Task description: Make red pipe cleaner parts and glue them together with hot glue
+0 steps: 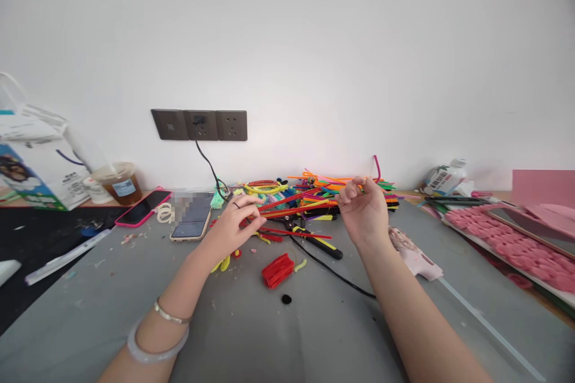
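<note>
- Two fingertips [259, 216] of the left hand [233, 224] were pinched on a thin, fuzzy red stem [287, 202], held just above the grey mat [251, 329].
- The right hand [365, 209] was clenched near the stem's far end; whether that end was grasped could not be told.
- A heap of bright wiry stems [323, 188] was piled behind the hands.
- A pink glue gun [413, 257] was laid beside the right wrist.
- Print on the cup label [122, 187] was too small to be read.

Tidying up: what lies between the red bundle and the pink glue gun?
Head view: a black cable crosses there, plus a yellow scrap beside the red bundle.
</note>
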Demonstrator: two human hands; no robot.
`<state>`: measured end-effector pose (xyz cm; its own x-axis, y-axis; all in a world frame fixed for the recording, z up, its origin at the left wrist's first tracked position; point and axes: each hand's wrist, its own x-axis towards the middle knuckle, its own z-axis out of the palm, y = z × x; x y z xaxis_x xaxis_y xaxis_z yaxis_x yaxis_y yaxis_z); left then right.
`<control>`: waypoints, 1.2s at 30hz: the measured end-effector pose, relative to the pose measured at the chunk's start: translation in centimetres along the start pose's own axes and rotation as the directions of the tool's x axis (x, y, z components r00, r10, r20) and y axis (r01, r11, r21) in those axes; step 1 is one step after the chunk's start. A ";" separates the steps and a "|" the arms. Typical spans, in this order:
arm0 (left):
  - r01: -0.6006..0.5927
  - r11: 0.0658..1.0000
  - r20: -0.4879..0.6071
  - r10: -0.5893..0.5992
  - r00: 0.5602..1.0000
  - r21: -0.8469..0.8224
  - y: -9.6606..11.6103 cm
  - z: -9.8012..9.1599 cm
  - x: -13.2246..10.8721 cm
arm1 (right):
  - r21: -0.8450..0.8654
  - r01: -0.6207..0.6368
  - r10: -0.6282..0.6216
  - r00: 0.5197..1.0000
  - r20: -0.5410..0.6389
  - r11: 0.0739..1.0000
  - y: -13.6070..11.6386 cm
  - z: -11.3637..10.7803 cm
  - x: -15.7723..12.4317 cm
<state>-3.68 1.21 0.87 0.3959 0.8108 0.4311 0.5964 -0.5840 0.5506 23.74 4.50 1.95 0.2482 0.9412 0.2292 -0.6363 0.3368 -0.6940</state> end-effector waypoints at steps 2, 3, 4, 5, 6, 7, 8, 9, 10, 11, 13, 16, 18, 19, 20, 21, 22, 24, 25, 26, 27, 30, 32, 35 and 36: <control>0.003 1.000 -0.029 -0.003 1.000 0.010 -0.1 0.0 0.0 | 0.006 0.006 -0.006 1.000 -0.002 1.000 0.1 0.2 -0.1; -0.005 1.000 -0.030 0.006 1.000 0.016 0.0 0.0 0.1 | 0.005 0.009 -0.009 1.000 0.000 1.000 0.2 0.2 -0.1; -0.019 1.000 -0.025 0.020 0.999 0.023 0.1 0.0 0.1 | -0.001 0.011 -0.011 1.000 0.005 1.000 0.3 0.3 -0.1; -0.035 0.999 -0.020 0.035 0.999 0.029 0.2 0.0 0.0 | -0.010 0.012 -0.012 1.000 0.010 1.000 0.3 0.3 -0.2; -0.049 0.998 -0.014 0.049 0.999 0.033 0.3 0.0 0.0 | -0.021 0.014 -0.013 1.000 0.015 1.000 0.4 0.3 -0.2; -0.055 0.998 -0.003 0.055 0.998 0.033 0.5 -0.1 0.0 | -0.030 0.014 -0.014 1.000 0.019 0.999 0.4 0.3 -0.2; -0.049 0.998 0.023 0.048 0.999 0.027 0.7 -0.1 -0.1 | -0.036 0.015 -0.014 1.000 0.022 0.999 0.4 0.3 -0.2; -0.030 0.999 0.070 0.029 0.997 0.016 0.9 -0.2 -0.1 | -0.038 0.015 -0.014 1.000 0.023 0.999 0.3 0.3 -0.1; -0.003 1.000 0.137 0.003 0.991 0.001 1.1 -0.2 -0.2 | -0.036 0.014 -0.013 1.000 0.024 0.999 0.3 0.2 -0.1; 0.027 1.000 0.216 -0.023 0.976 -0.015 1.2 -0.3 -0.3 | -0.032 0.013 -0.012 1.000 0.024 0.999 0.3 0.2 -0.1; 0.071 0.997 0.360 -0.057 0.931 -0.026 1.7 -0.3 -0.5 | -0.028 0.013 -0.012 1.000 0.025 1.000 0.3 0.2 -0.1; 0.075 0.997 0.459 -0.069 0.886 0.006 2.3 -0.2 -0.7 | -0.043 0.019 -0.018 0.999 0.036 0.999 0.4 0.1 -0.1; 0.066 0.998 0.486 -0.065 0.871 0.014 2.6 0.0 -0.9 | -0.053 0.027 -0.025 0.999 0.042 0.998 0.4 0.2 -0.1; 0.067 0.998 0.495 -0.064 0.866 0.012 2.8 0.0 -0.9 | -0.054 0.031 -0.028 0.999 0.041 0.998 0.4 0.2 -0.1; 0.072 0.997 0.505 -0.066 0.861 0.008 2.9 0.1 -1.0 | -0.053 0.032 -0.030 0.999 0.039 0.998 0.4 0.3 -0.1; 0.079 0.997 0.517 -0.072 0.853 0.009 3.0 0.1 -1.0 | -0.050 0.033 -0.031 0.999 0.035 0.998 0.4 0.3 -0.1; 0.090 0.996 0.528 -0.087 0.845 0.019 3.2 0.2 -1.1 | -0.045 0.030 -0.028 0.999 0.031 0.999 0.4 0.4 -0.2; 0.116 0.992 0.543 -0.129 0.830 0.058 3.4 0.2 -1.2 | -0.035 0.019 -0.018 0.999 0.028 0.999 0.5 0.5 -0.2; 0.124 0.990 0.542 -0.144 0.828 0.074 3.5 0.3 -1.2 | -0.036 0.015 -0.014 0.999 0.031 0.999 0.5 0.5 -0.3; 0.126 0.989 0.538 -0.150 0.829 0.081 3.5 0.3 -1.3 | -0.042 0.014 -0.012 0.999 0.036 0.999 0.5 0.5 -0.3; 0.124 0.989 0.531 -0.146 0.835 0.077 3.6 0.3 -1.3 | -0.052 0.014 -0.012 0.999 0.043 0.999 0.5 0.5 -0.3; 0.100 0.994 0.520 -0.104 0.848 0.037 3.5 0.4 -1.4 | -0.079 0.023 -0.018 0.998 0.057 0.997 0.5 0.6 -0.4; 0.092 0.995 0.509 -0.096 0.855 0.032 3.4 0.4 -1.3 | -0.084 0.030 -0.025 0.998 0.059 0.996 0.6 0.7 -0.5; 0.127 0.992 0.451 -0.113 0.885 -0.001 3.1 0.2 -1.1 | -0.125 0.056 -0.047 0.996 0.072 0.991 0.7 1.0 -0.7; 0.144 0.989 0.414 -0.117 0.903 -0.034 3.0 0.2 -1.0 | -0.152 0.067 -0.054 0.994 0.090 0.986 0.9 1.1 -0.9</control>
<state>-2.13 -1.33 2.00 0.5767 0.8164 0.0283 0.6229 -0.4619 0.6313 22.16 3.99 1.89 0.2155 0.9201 0.3270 -0.4997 0.3916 -0.7726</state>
